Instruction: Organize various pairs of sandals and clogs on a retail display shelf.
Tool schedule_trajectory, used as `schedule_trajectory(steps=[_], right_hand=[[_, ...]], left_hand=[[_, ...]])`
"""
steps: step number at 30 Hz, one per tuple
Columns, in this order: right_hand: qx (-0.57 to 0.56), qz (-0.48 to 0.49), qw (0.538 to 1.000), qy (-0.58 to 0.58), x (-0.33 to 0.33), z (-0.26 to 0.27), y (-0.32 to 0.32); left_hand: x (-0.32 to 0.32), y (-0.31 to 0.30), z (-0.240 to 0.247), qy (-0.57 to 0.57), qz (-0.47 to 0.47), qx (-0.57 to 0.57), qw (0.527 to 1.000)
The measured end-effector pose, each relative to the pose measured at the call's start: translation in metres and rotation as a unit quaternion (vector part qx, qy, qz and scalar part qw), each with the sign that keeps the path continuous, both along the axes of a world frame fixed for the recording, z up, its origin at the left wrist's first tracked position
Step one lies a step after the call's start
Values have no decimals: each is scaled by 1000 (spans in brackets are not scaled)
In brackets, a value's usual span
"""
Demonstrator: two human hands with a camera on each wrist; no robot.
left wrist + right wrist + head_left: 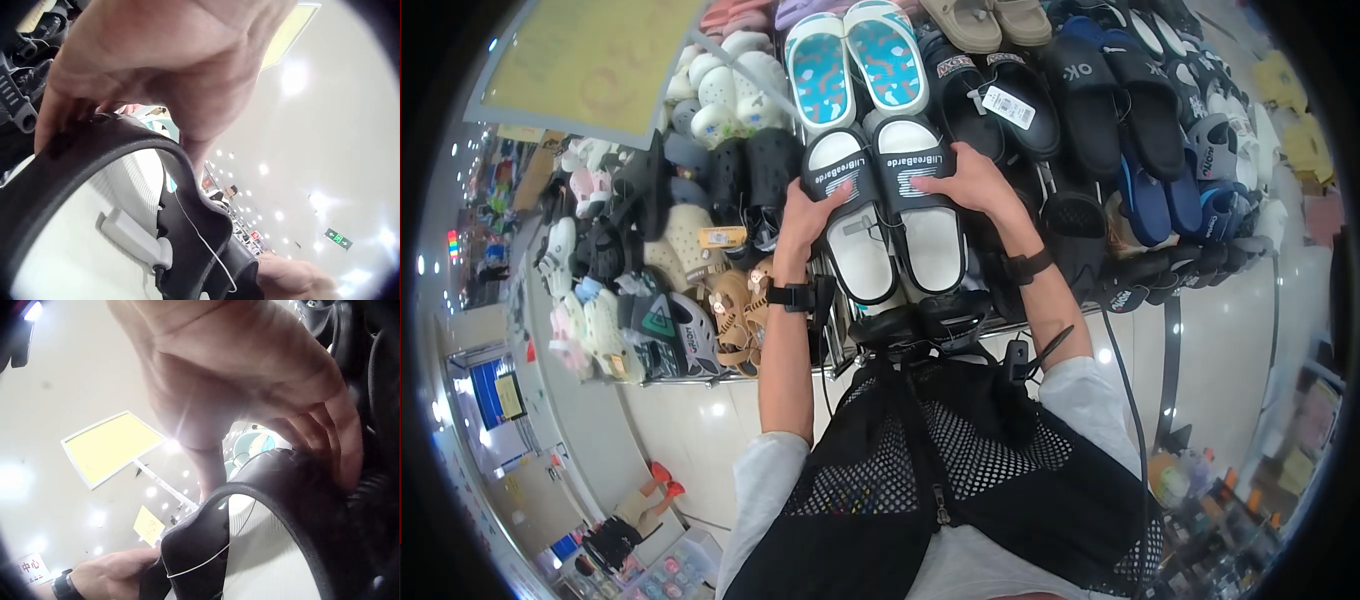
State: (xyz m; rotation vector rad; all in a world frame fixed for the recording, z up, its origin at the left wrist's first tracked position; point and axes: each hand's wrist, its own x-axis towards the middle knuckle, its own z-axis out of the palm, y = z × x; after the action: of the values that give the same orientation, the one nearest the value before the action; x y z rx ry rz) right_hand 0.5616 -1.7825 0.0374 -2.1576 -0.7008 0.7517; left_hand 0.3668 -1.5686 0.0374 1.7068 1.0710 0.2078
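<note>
Running below and to both sides of the hands, a metal display rack (740,377) carries rows of clogs, slides and sandals. Well behind the left elbow is a clear plastic bin (703,548); its small contents are too blurred to name.

Just beyond the hands stand white clogs with blue patterned insoles (890,75). Left of the left hand are black clogs (770,172), then beige clogs bearing an orange tag (720,237). To the right of the right hand lie black "OK" slides (1090,110). A yellow sign (585,65), forward and left of the left hand, covers part of the view there.

Between the hands are black-and-white LiiBreaBarde slides, side by side, toes pointing away. A grey security tag (134,237) lies on the left slide (865,262).

The left hand (805,212) grips that slide's strap from its outer side, thumb on top; the right hand (980,182) likewise grips the right slide (932,250). Both wrists wear black bands (790,296).
</note>
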Motion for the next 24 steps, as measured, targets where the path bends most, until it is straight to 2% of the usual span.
schedule_trajectory(steps=[2,5,8,10,13,15,16,18,20,21,22,24], right_hand=[[-44,6,998,-41,-1,-4,4],[-98,2,992,-84,-12,2,9],[-110,-27,989,-92,-23,0,15],[-92,-39,990,-99,-24,-3,12],[-80,-39,993,-83,-14,-6,4],[0,-21,999,-35,-1,-15,-4],[-1,-25,999,-37,-1,-17,-5],[10,-36,999,-3,-5,-18,-8],[-1,-51,998,-32,-13,-15,-14],[27,-65,996,-59,-18,-9,-22],[54,-79,992,-84,-27,-1,-31],[138,-109,976,-127,-47,19,-61]], left_hand=[[-2,5,-9,3,-29,-12,1000],[2,-6,-18,75,-8,173,982],[9,-22,-8,149,16,233,961],[7,-20,-15,152,15,240,959],[-2,-5,-27,84,5,205,975],[-7,5,-25,-46,-2,9,999],[-8,4,-19,-47,-6,7,999],[-11,-1,-1,-2,-7,-66,998],[-18,-5,-2,-19,-6,-94,995],[-24,-6,-9,-17,-4,63,998],[-29,-15,-3,-12,-5,218,976],[-62,-49,23,-75,5,263,962]])
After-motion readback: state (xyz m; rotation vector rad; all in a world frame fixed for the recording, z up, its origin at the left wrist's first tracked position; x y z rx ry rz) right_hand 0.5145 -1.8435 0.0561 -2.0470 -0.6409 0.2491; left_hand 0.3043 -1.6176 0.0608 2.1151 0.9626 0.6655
